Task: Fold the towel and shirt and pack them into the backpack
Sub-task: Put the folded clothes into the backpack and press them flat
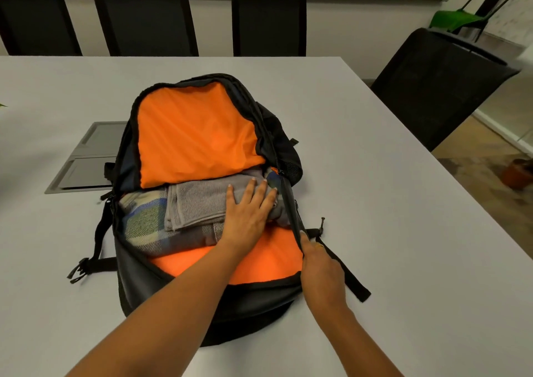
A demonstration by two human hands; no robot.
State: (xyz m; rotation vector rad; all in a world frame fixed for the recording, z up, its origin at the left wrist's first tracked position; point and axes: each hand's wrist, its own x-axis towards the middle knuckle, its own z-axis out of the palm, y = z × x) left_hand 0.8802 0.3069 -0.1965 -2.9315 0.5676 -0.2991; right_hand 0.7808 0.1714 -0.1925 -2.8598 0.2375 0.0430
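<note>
Pale grey table bearing an open black backpack, orange-lined; its left side overlaps a recessed grey cable hatch.

Two bare arms, two hands, one ring.
The left forearm and the right forearm are uncovered from the bottom edge of the view up to the wrists. The left hand shows four fingernails, rounded and fairly short, pale and slightly glossy. The right hand wears a thin gold-coloured ring; which finger carries it cannot be told.
</note>
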